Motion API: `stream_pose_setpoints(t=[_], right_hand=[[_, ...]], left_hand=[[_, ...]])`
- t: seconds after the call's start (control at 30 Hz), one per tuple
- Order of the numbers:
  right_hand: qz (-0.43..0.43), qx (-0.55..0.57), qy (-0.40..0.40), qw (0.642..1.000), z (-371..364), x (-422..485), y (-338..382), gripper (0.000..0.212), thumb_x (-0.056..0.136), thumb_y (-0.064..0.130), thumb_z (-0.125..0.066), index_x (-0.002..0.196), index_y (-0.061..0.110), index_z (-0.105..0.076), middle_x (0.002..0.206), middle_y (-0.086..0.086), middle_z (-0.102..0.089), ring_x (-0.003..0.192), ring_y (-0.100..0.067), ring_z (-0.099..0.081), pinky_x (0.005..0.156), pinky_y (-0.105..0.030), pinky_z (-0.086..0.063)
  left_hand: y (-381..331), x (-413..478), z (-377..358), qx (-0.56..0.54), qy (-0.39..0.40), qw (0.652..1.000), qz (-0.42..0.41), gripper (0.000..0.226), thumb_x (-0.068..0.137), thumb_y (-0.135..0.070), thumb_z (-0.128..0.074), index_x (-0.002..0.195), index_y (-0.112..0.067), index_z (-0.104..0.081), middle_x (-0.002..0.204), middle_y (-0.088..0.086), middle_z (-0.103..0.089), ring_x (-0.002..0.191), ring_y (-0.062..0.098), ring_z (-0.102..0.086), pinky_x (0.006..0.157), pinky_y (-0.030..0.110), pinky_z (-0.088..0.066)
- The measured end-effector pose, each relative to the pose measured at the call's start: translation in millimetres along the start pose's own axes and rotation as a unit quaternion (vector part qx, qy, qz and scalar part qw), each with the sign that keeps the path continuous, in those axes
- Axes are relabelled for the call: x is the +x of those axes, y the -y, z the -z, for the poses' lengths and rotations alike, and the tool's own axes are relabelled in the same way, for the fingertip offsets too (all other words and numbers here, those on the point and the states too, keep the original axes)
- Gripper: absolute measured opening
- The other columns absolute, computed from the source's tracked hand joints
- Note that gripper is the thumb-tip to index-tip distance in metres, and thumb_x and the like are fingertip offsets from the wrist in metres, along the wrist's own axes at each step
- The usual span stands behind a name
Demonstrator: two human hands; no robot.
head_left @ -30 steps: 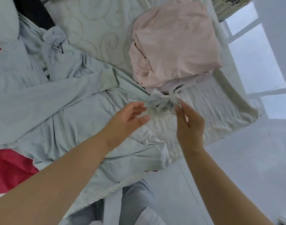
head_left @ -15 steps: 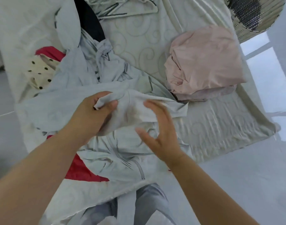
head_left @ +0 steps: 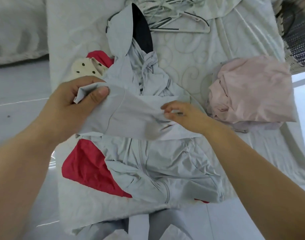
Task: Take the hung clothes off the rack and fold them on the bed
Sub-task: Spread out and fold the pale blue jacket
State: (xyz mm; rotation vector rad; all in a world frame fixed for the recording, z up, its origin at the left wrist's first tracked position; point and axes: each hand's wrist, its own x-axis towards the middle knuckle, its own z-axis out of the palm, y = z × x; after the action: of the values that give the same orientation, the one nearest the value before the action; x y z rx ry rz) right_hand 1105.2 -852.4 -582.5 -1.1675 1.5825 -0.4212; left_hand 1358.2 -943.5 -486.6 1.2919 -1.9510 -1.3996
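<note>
A pale grey-blue hooded jacket (head_left: 158, 170) lies spread face up on the white bed (head_left: 182, 63), its zip running down the middle. One sleeve is folded across the chest. My left hand (head_left: 73, 104) pinches the cuff end of that sleeve between thumb and fingers. My right hand (head_left: 184, 115) pinches the sleeve fabric further right, fingertips curled on its edge. A folded pink garment (head_left: 252, 90) sits on the bed to the right. The rack is out of view.
A red garment (head_left: 89, 170) and a cream polka-dot piece (head_left: 86, 66) lie under the jacket at left. Several white hangers (head_left: 179, 21) rest at the bed's far end. A woven basket (head_left: 297, 32) stands at the top right. Pale floor surrounds the bed.
My left hand has carried the sleeve cuff leftward across the jacket's chest. My right hand went from open over the fabric to pinching the sleeve. The camera tilted up, showing hangers.
</note>
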Motion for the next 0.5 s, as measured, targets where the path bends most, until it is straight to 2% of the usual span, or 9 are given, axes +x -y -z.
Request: stream_pose_setpoints(t=[0.03, 0.07, 0.17, 0.23, 0.3, 0.33, 0.37, 0.43, 0.5], right_hand=[[0.002, 0.032, -0.026, 0.999, -0.8, 3.7, 2.9, 0.012, 0.096, 0.021, -0.052, 0.090, 0.013, -0.058, 0.088, 0.011, -0.058, 0.073, 0.014, -0.051, 0.066, 0.000, -0.034], [0.005, 0.054, -0.062, 0.997, -0.4, 7.0, 8.1, 0.015, 0.098, 0.022, -0.047, 0.089, 0.012, -0.055, 0.075, 0.009, -0.051, 0.060, 0.009, -0.045, 0.059, -0.004, -0.034], [0.024, 0.082, -0.142, 0.986, 13.3, 17.8, 17.4, 0.016, 0.098, 0.027, -0.047, 0.085, 0.019, -0.052, 0.066, 0.004, -0.043, 0.052, -0.001, -0.033, 0.049, -0.011, -0.029], [0.018, 0.016, -0.082, 0.996, 31.8, 22.8, 13.6, 0.012, 0.090, 0.036, -0.058, 0.084, 0.026, -0.058, 0.061, 0.004, -0.047, 0.051, -0.003, -0.036, 0.045, -0.014, -0.029], [-0.029, -0.145, 0.028, 0.989, 52.2, 25.5, -2.0, 0.036, 0.076, 0.058, -0.064, 0.079, 0.021, -0.062, 0.063, 0.006, -0.051, 0.058, -0.005, -0.044, 0.053, -0.024, -0.036], [-0.065, -0.210, 0.078, 0.972, 61.6, 26.3, -12.4, 0.050, 0.069, 0.066, -0.064, 0.070, 0.016, -0.058, 0.062, 0.004, -0.048, 0.058, -0.008, -0.044, 0.053, -0.027, -0.033], [-0.109, -0.247, 0.114, 0.956, 70.9, 26.3, -25.0, 0.053, 0.066, 0.064, -0.067, 0.061, 0.013, -0.054, 0.058, 0.004, -0.045, 0.054, -0.011, -0.042, 0.049, -0.024, -0.030], [-0.175, -0.265, 0.124, 0.940, 90.5, 24.7, -48.2, 0.043, 0.072, 0.044, -0.075, 0.052, 0.015, -0.050, 0.046, 0.010, -0.040, 0.045, -0.009, -0.038, 0.043, -0.017, -0.025], [-0.206, -0.218, 0.099, 0.949, 108.5, 23.1, -59.2, 0.042, 0.077, 0.033, -0.074, 0.051, 0.012, -0.049, 0.042, 0.010, -0.036, 0.041, -0.007, -0.034, 0.041, -0.016, -0.023]], left_hand=[[5.4, 1.7, 2.5, 0.007, -0.013, 1.000, 0.010, 0.016, 0.091, -0.027, -0.052, 0.079, -0.022, -0.061, 0.070, -0.010, -0.060, 0.063, 0.000, -0.051, 0.055, 0.010, -0.040], [11.6, 4.0, 4.0, 0.015, -0.030, 0.999, 0.019, 0.018, 0.093, -0.027, -0.052, 0.080, -0.018, -0.060, 0.069, -0.005, -0.056, 0.062, 0.005, -0.049, 0.054, 0.014, -0.038], [32.7, 14.1, 5.4, 0.032, -0.109, 0.991, 0.067, 0.021, 0.095, -0.025, -0.049, 0.079, -0.013, -0.056, 0.072, 0.009, -0.049, 0.064, 0.017, -0.043, 0.054, 0.027, -0.035], [49.3, 21.5, 6.0, 0.041, -0.147, 0.980, 0.129, 0.023, 0.095, -0.026, -0.048, 0.086, -0.007, -0.057, 0.076, 0.014, -0.047, 0.064, 0.021, -0.041, 0.053, 0.030, -0.034], [67.9, 27.2, 6.9, 0.067, -0.156, 0.969, 0.179, 0.027, 0.095, -0.027, -0.047, 0.089, -0.002, -0.056, 0.073, 0.015, -0.044, 0.061, 0.022, -0.038, 0.050, 0.029, -0.031], [77.2, 28.3, 7.1, 0.082, -0.156, 0.965, 0.194, 0.027, 0.095, -0.026, -0.047, 0.088, -0.002, -0.056, 0.070, 0.014, -0.043, 0.060, 0.023, -0.036, 0.050, 0.029, -0.030], [86.9, 29.0, 7.6, 0.094, -0.155, 0.961, 0.209, 0.026, 0.095, -0.026, -0.046, 0.086, -0.003, -0.055, 0.067, 0.011, -0.042, 0.060, 0.024, -0.036, 0.050, 0.030, -0.030], [106.5, 28.0, 8.0, 0.114, -0.154, 0.952, 0.238, 0.023, 0.096, -0.024, -0.045, 0.087, -0.005, -0.056, 0.068, 0.011, -0.044, 0.060, 0.025, -0.037, 0.050, 0.030, -0.034], [125.6, 24.4, 9.2, 0.121, -0.162, 0.942, 0.269, 0.022, 0.096, -0.023, -0.044, 0.089, -0.006, -0.057, 0.072, 0.013, -0.046, 0.063, 0.027, -0.040, 0.052, 0.032, -0.040]])
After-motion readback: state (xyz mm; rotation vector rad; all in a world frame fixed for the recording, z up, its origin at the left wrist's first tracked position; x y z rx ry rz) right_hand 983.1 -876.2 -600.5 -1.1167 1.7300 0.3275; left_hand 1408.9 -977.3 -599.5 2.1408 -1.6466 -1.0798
